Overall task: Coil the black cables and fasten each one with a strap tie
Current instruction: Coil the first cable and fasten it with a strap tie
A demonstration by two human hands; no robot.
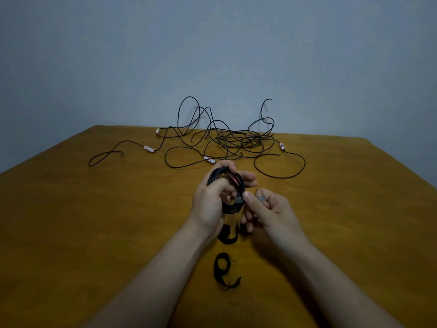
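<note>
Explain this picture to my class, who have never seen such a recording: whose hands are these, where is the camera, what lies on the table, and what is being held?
There is no machine here. A person works with bare hands, and the single camera sits on their head, looking forward and down. The left hand grips a coiled black cable. The right hand pinches a grey strap at the coil's edge, seemingly to fasten it. Farther back on the brown table lies a tangle of loose black cables, some with small white-and-red tags. Nearer the person lie one black strip and a second strip, probably more strap ties.
</note>
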